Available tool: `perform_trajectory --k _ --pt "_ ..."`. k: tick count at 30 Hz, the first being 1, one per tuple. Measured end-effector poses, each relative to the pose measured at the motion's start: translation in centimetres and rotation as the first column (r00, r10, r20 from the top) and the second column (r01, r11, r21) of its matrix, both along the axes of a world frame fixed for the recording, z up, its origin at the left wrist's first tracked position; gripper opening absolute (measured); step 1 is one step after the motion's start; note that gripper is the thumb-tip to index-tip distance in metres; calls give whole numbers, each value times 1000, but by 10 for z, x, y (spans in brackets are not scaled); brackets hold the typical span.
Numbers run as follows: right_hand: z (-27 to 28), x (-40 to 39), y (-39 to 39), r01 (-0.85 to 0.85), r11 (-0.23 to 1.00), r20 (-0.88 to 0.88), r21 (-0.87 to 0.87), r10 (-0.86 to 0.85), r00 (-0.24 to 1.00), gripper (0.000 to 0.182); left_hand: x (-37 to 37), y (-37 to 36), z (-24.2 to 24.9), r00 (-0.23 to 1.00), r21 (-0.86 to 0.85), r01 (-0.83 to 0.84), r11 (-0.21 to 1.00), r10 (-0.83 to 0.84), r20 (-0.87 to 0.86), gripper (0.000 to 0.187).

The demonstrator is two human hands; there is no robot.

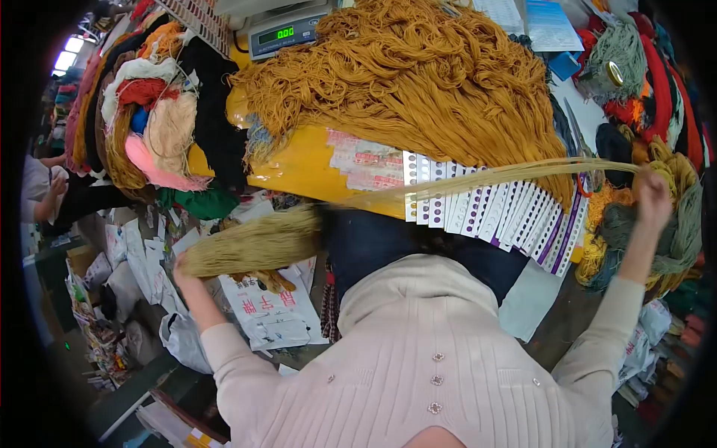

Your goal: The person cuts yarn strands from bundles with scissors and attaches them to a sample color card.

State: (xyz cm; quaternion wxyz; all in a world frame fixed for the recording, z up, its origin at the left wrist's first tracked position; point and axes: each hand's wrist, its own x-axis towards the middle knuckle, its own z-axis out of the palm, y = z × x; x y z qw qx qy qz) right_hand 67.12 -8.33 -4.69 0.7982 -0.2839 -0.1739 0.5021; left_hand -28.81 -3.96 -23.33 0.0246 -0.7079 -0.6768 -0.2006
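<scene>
An olive-green hank of yarn (258,243) stretches across in front of my body. At its thick end on the left, my left hand (184,270) is closed around it, the fingers mostly hidden by the yarn. Out to the right, my right hand (654,200) grips a thin bundle of strands drawn from the same yarn, pulled nearly straight over the table edge. Beneath those strands lies a fanned row of white cards with punched holes (478,213). Behind them a large heap of mustard-brown yarn (418,75) covers the yellow tabletop (287,160).
A digital scale (282,33) reading 0.00 stands behind the heap. Coloured yarn bundles (160,112) hang at the left, more yarn (676,209) at the right. Scissors (586,164) lie near the right edge. Plastic bags (272,310) litter the floor. Another person (41,187) is at far left.
</scene>
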Motion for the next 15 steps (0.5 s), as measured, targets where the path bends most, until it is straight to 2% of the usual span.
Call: perform_trajectory --k 1,2,3,4,5,6,7,8,9,10,11,13,15 --pt "9 71 -19 297 954 218 49 -300 929 15 5 0 7 650 -123 -278 953 281 706 19" --pt "24 90 -24 4 981 363 195 -76 929 15 27 -1 17 157 -272 -122 955 289 944 24" --pt "23 23 -3 117 990 471 75 -139 871 14 52 0 30 -396 -390 -36 920 346 851 29" --pt "24 -52 22 234 971 580 -50 -162 798 13 115 16 50 -779 -234 260 937 346 522 33" --pt "25 -127 46 343 924 671 -167 -148 726 13 178 33 70 -864 -97 497 862 502 38 37" --pt "-23 -120 55 160 924 635 -346 105 765 15 231 43 77 -794 -103 579 809 588 154 35" --pt "-37 -190 64 92 875 714 -475 323 622 17 265 54 64 -732 -100 655 749 662 163 27" --pt "-47 -237 74 127 764 729 -633 532 430 17 291 64 49 -677 -26 727 687 722 142 25" --pt "-64 -274 80 1 749 632 -663 559 537 13 314 73 40 -615 48 788 614 778 130 23" --pt "-85 -297 85 -73 733 602 -676 607 518 10 338 80 54 -456 -255 786 564 806 376 21" --pt "-101 -317 87 -79 787 722 -612 596 350 10 361 86 70 -211 -534 661 527 813 542 19" --pt "-138 -348 84 -25 909 860 -416 402 314 9 398 93 74 105 -455 725 518 569 815 21" --pt "-147 -370 81 134 941 926 -310 267 268 4 431 89 57 156 -560 686 465 658 737 21"
